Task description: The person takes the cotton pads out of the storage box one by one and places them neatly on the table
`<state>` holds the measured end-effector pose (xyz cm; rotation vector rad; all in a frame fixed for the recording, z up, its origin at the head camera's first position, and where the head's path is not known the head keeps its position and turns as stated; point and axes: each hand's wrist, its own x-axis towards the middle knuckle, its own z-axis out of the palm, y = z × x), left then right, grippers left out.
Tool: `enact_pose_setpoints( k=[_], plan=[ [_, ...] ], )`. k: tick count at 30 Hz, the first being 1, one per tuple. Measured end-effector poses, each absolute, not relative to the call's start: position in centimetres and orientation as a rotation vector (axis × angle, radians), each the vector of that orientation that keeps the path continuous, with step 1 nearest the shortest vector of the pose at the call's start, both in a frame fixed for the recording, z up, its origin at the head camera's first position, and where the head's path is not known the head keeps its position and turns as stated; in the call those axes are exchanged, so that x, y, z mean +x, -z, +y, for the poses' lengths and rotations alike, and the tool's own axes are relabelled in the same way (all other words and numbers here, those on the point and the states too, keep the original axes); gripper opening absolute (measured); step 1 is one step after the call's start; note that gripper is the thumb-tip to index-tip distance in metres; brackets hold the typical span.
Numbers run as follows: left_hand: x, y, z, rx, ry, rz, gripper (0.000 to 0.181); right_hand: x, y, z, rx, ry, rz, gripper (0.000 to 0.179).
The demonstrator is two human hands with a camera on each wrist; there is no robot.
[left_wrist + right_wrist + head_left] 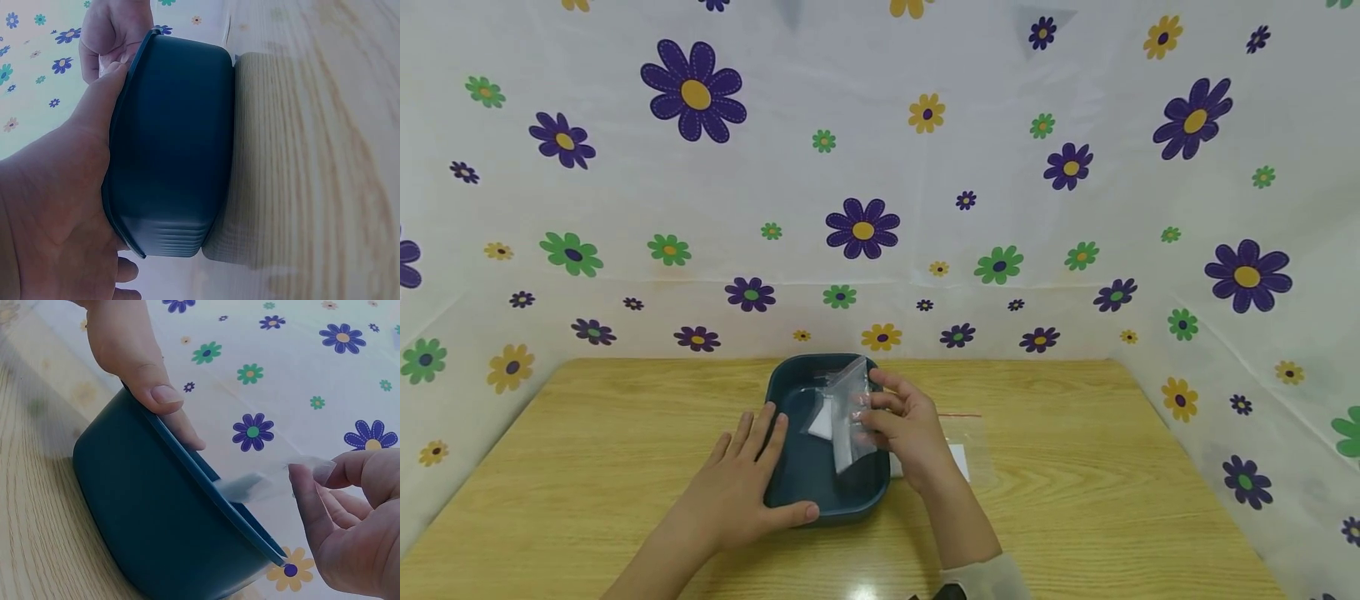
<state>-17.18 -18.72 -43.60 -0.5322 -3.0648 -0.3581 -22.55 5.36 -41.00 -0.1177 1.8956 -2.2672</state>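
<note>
A dark teal plastic basin (805, 483) stands on the table. My left hand (737, 492) rests on its left and near rim with the fingers spread; the left wrist view shows the thumb lying on the basin's rim (112, 156). My right hand (913, 433) pinches a clear plastic bag (850, 417) over the basin's right side. In the right wrist view, thumb and fingertips hold one edge of that bag (250, 484), which hangs toward the opening. A small white piece (822, 419) shows behind the bag; whether it is in a bag I cannot tell.
Right of the basin, partly behind my right hand and wrist, a clear zip bag (973, 429) with a red strip lies on the wooden table (1075, 467). A white flat piece (959, 462) shows in or under it. A flower-patterned cloth (790, 183) surrounds the table's back and sides.
</note>
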Motion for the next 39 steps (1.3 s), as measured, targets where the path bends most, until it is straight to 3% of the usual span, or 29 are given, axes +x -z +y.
enact_pose_setpoints(
  k=[11,39],
  plan=[
    [-17.2,43.7,-18.8,-0.528,0.347,-3.064,0.122,-22.7,41.1,5.8,-0.087,2.261,1.888,0.045],
    [-17.3,43.6,-18.8,-0.531,0.350,-3.066,0.121,-22.4,40.3,9.7,-0.028,2.310,1.901,0.044]
  ],
)
